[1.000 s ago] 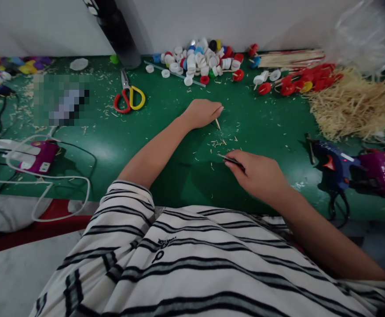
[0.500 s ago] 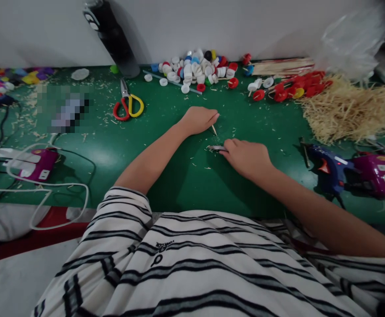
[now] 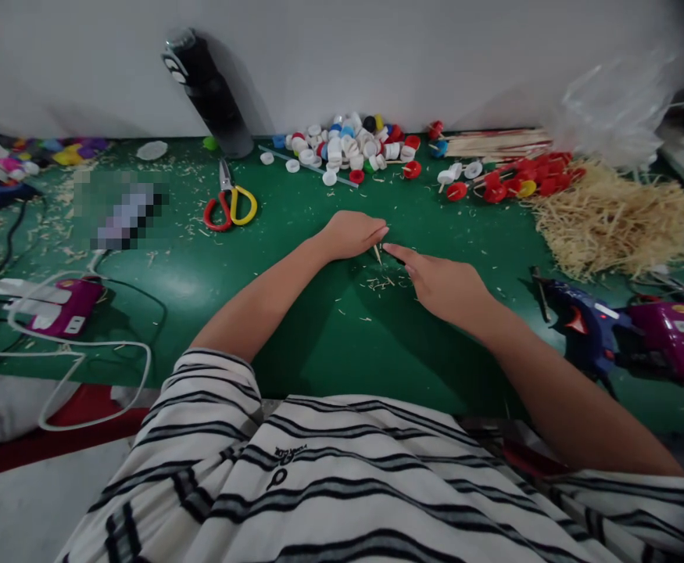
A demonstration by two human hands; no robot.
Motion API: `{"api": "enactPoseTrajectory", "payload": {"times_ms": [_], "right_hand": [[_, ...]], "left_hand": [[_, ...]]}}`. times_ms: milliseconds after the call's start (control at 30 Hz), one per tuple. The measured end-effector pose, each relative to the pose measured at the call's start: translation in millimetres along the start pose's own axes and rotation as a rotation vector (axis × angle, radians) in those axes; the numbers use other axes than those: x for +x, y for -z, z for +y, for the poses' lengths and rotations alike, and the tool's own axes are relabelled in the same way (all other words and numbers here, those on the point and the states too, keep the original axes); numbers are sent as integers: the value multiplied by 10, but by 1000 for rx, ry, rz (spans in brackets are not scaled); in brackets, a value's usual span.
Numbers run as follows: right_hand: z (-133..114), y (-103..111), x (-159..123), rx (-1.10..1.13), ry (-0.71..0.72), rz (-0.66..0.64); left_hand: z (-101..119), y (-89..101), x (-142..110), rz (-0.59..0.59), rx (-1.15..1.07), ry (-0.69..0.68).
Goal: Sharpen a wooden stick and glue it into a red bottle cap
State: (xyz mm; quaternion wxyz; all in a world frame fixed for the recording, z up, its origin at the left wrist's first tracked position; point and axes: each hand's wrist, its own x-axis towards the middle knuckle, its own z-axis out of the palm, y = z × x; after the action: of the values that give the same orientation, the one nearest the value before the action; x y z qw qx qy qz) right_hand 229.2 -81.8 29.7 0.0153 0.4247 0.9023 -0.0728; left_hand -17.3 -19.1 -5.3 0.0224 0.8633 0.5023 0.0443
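Observation:
My left hand (image 3: 350, 234) is closed around a thin wooden stick (image 3: 377, 254), whose pale pointed end sticks out below the fingers toward the tabletop. Just to the right, my right hand (image 3: 444, 289) grips a small knife (image 3: 399, 259), its index finger stretched along it close to the stick. Only a dark sliver of the knife shows, as the fingers cover most of it. Pale wood shavings (image 3: 381, 283) lie on the green table (image 3: 330, 336) beneath both hands.
Scissors (image 3: 230, 205) lie to the left, with a black bottle (image 3: 216, 102) behind. Bottle caps (image 3: 347, 148) are heaped at the back; red caps on sticks (image 3: 544, 173) and a shavings pile (image 3: 617, 223) sit right. A glue gun (image 3: 591, 317) and white cable (image 3: 142, 383) flank me.
My right hand has brought the knife up against the stick, its index finger now extended. More shavings lie below the hands. The camera view has tilted slightly upward.

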Motion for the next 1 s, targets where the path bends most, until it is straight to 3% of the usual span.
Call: {"api": "enactPoseTrajectory", "payload": {"times_ms": [267, 500, 800, 1000], "right_hand": [[62, 4, -69, 128, 77, -4], [93, -50, -77, 215, 26, 58], [103, -115, -53, 167, 5, 25], [86, -105, -52, 145, -3, 18]], "left_hand": [[-57, -34, -14, 34, -31, -53], [-101, -58, -96, 141, -296, -129], [-58, -17, -88, 69, -348, -165], [-62, -15, -99, 88, -366, -141]]}}
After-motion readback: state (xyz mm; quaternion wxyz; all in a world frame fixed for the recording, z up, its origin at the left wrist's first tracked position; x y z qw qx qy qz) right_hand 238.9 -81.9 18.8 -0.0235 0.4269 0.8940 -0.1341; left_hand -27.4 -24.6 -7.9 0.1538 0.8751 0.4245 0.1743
